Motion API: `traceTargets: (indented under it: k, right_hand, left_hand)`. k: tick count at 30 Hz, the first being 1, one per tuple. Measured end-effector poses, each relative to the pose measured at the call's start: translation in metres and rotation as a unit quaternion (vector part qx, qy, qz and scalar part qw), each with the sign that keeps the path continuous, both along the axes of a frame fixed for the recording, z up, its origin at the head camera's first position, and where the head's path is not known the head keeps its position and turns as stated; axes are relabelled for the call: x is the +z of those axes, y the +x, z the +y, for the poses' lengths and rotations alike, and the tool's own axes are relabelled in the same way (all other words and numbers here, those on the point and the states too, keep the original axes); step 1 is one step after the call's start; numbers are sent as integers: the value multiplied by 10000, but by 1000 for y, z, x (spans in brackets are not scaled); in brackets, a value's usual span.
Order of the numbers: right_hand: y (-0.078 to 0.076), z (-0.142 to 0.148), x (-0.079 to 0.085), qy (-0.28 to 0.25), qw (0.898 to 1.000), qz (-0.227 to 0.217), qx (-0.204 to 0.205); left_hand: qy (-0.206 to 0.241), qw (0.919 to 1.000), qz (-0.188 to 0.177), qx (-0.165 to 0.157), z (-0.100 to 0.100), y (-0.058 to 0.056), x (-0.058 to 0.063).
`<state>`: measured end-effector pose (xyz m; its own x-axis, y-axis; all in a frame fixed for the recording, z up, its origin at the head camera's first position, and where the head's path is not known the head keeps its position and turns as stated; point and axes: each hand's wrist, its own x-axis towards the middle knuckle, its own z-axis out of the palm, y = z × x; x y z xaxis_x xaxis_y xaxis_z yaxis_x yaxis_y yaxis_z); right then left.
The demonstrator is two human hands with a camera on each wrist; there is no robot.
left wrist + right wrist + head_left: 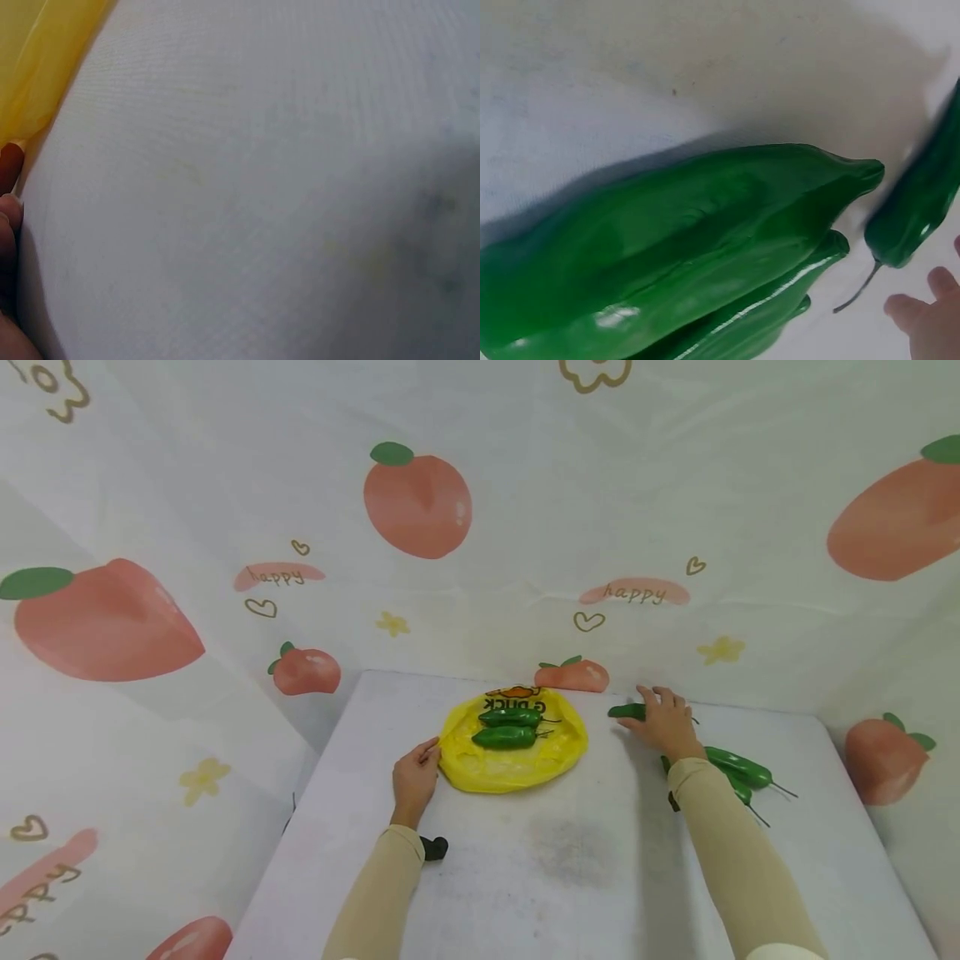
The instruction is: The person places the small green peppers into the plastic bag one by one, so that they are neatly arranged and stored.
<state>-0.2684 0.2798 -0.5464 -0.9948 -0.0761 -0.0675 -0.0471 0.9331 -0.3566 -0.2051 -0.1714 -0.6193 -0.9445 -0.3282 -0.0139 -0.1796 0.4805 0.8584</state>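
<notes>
A yellow plastic bag (480, 774) with dark printed letters lies spread flat on the table, with two green peppers (504, 737) on it. My left hand (415, 783) pinches the bag's left edge; in the left wrist view, fingertips (10, 214) show beside the yellow plastic (45, 67). At the back right, my right hand (666, 723) is over another green pepper (626, 712), thumb on the near side and fingers spread on the far side. In the right wrist view this pepper (911, 202) has a gap between it and the nearest fingertips (906, 311).
Several more green peppers (738, 767) lie under and beside my right forearm, stems pointing right; they look large in the right wrist view. The white table (510, 877) meets a fruit-printed cloth wall (487, 610) at the back and sides.
</notes>
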Motion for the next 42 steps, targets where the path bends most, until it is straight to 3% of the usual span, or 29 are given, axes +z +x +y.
traceTargets:
  k: [9, 17, 26, 42]
  right_hand:
    - [0, 3, -2, -473, 9984, -273, -137]
    - [1, 2, 1, 59, 9998, 125, 168]
    - [3, 2, -2, 317, 9994, -11, 100]
    - [8, 0, -6, -39, 9984, -552, -68]
  left_hand:
    - [-13, 9999, -163, 21, -2, -2, -4]
    - [-46, 9999, -109, 39, -2, 0, -5]
    - [-31, 10000, -68, -7, -2, -1, -4]
    - [13, 10000, 25, -59, -2, 0, -2]
